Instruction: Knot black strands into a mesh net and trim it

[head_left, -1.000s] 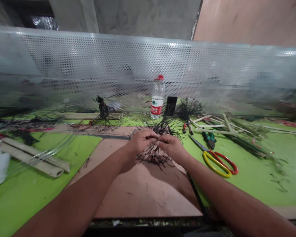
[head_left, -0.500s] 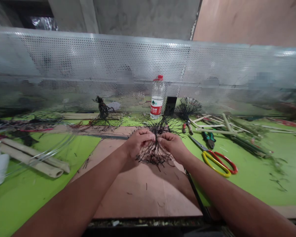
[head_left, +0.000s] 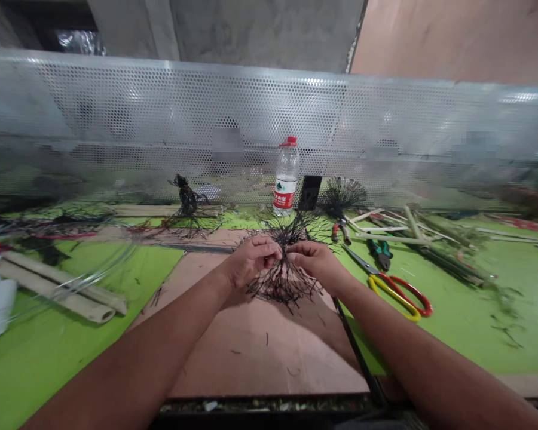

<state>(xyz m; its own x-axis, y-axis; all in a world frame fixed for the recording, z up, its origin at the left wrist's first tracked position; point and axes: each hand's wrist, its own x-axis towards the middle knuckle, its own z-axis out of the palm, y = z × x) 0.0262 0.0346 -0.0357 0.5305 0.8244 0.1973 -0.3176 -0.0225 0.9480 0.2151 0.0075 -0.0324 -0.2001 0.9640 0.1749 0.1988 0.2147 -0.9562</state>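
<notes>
A bundle of thin dark wires [head_left: 283, 285], shaped like a small tree with a narrow waist, stands over the brown board [head_left: 251, 358]. Both hands meet at that waist. My left hand [head_left: 256, 258] pinches it from the left with thumb and forefinger. From the other side my right hand [head_left: 312, 261] is closed on it, fingertips pressed together. Branching ends spread above the hands and fan out below them. Exactly which strands lie between the fingertips is too small to see.
Right of the board lie scissors [head_left: 394, 292], green-handled pliers [head_left: 379, 254] and bamboo strips [head_left: 412, 224]. Behind the hands stand a water bottle [head_left: 286, 179], a phone [head_left: 311, 192] and another wire bundle [head_left: 341, 197]. At left lie bamboo poles [head_left: 67, 292]. A perforated metal screen [head_left: 170, 119] closes the back.
Both hands stay at the bundle's waist with only slight finger movement. The fingertips of my right hand have shifted a little, and the lower strands look slightly more spread.
</notes>
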